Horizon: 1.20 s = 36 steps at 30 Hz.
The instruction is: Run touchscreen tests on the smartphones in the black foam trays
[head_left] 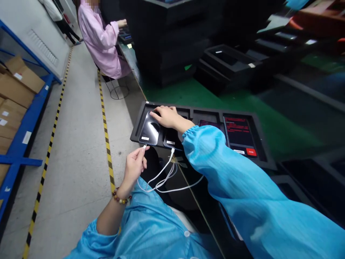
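My left hand (136, 163) pinches the white plug (145, 146) of a charging cable at the bottom edge of the leftmost phone (150, 130). Whether the plug is fully seated cannot be made out. My right hand (168, 117) rests flat across the upper part of that phone and the tray beside it, fingers outstretched. The black foam tray (262, 153) holds several phones in its slots. A second phone (170, 137), partly under my right arm, has another white cable (172, 153) at its lower edge. At the right, a phone (238, 133) shows red text and a red button.
Tall stacks of black trays (175, 43) stand behind on the green table (185, 90). More trays (229, 61) lie to the right. Loops of white cable hang over the table's edge. A person in pink (101, 39) sits farther along. Blue shelving (16, 144) with cartons (16, 86) lines the left.
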{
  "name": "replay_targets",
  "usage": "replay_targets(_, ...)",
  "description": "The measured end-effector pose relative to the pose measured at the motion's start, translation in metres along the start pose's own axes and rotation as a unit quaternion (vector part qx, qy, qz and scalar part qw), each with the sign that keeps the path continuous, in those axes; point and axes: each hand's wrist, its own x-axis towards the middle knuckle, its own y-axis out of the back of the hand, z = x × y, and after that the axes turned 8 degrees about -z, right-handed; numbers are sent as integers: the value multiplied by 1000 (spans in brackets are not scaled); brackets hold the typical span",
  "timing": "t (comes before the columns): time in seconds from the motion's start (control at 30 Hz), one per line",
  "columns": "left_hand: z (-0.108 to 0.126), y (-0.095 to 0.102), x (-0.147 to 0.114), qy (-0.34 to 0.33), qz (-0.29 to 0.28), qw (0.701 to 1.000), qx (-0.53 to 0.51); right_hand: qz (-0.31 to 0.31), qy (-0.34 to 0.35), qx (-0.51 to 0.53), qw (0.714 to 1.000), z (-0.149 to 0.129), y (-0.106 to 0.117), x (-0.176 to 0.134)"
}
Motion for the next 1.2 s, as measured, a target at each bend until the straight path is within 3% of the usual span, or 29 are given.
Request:
replay_targets(0.4, -6, -26, -2, -31, 70, 997, -3, -30, -18, 35, 999, 2, 6, 0)
replay_targets(0.7, -1, -35, 6, -13, 49, 998, -27, -8, -18, 37, 999, -3, 2, 0)
replay_targets(0.83, 16, -25, 9, -22, 44, 997, -52, -2, -6, 34, 999, -3, 4, -1)
replay_targets(0.97, 35, -6, 11, -17, 50, 994, -92, 18, 17, 16, 1000, 10, 23, -21)
replay_targets(1.07, 44, 13, 15, -2, 63, 991, -121, 44, 2, 4, 999, 33, 47, -52)
replay_targets(1.2, 50, 32, 31, 39, 69, 985, -150, 47, -61, -37, 996, 58, 79, -117)
